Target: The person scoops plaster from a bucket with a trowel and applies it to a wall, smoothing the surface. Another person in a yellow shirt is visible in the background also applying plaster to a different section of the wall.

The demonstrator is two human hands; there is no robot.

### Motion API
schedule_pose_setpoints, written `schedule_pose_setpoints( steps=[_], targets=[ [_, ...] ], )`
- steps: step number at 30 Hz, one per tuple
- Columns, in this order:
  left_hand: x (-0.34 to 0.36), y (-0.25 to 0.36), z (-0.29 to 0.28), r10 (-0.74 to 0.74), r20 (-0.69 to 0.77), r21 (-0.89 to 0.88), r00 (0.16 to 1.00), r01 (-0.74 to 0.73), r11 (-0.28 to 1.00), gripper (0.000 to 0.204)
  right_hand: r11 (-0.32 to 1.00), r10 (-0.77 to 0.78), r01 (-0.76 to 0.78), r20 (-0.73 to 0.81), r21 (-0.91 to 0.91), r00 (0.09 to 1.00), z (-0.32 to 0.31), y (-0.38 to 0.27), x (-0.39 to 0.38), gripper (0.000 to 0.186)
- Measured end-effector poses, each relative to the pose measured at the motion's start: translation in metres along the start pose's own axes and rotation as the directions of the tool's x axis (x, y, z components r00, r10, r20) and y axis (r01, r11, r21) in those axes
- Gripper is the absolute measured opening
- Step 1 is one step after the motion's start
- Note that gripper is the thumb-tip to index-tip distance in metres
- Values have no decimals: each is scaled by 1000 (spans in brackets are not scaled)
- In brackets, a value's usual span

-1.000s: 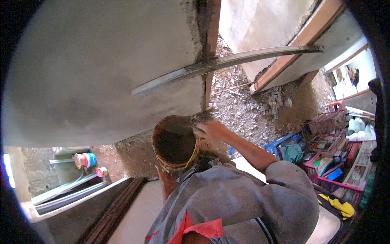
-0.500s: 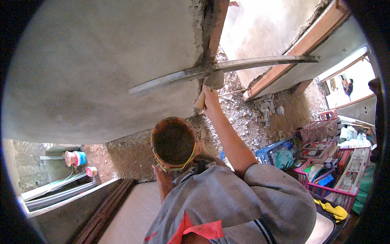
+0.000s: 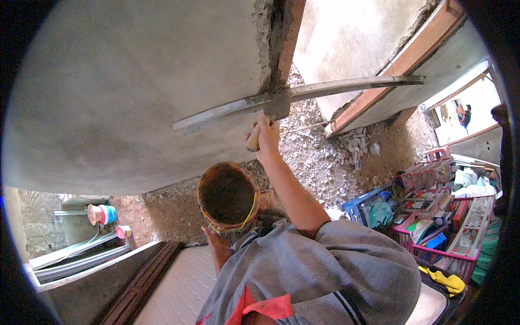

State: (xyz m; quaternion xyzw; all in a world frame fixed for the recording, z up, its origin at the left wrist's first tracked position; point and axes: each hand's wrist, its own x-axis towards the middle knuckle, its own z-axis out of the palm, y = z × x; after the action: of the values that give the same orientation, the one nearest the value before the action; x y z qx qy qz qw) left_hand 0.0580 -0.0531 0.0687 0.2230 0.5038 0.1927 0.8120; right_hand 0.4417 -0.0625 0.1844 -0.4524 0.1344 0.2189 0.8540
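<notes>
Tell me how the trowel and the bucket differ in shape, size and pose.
Shape: the trowel has a flat blade and slim handle; the bucket is round and hollow.
Size: the trowel is smaller than the bucket.
Pose: the trowel's blade points away from the person; the bucket's open mouth faces up toward the camera.
Shared: each has a hand at it, the right and left respectively.

Right arm (image 3: 295,187) stretched forward, right hand (image 3: 265,136) curled in firm grip; left hand (image 3: 218,242) lower, partly hidden.
</notes>
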Motion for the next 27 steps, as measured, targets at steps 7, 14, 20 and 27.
schedule_pose_setpoints(
  steps=[7, 14, 20, 27],
  targets=[
    [27, -16, -42, 67, 166, -159, 984, -40, 986, 74, 995, -14, 19, -44, 103, 999, 19, 8, 18, 32],
    [15, -2, -25, 47, 159, -139, 986, -25, 990, 73, 899, 76, -88, 46, 430, 996, 89, 49, 19, 28],
    [-5, 7, 1, 45, -7, -68, 999, -46, 997, 73, 901, 7, -83, 178, 425, 984, 79, 69, 0, 31],
    [-26, 6, 16, 13, -101, 3, 995, -13, 1000, 61, 744, 349, -60, 309, -666, 885, -97, 39, -119, 35]
  ],
)
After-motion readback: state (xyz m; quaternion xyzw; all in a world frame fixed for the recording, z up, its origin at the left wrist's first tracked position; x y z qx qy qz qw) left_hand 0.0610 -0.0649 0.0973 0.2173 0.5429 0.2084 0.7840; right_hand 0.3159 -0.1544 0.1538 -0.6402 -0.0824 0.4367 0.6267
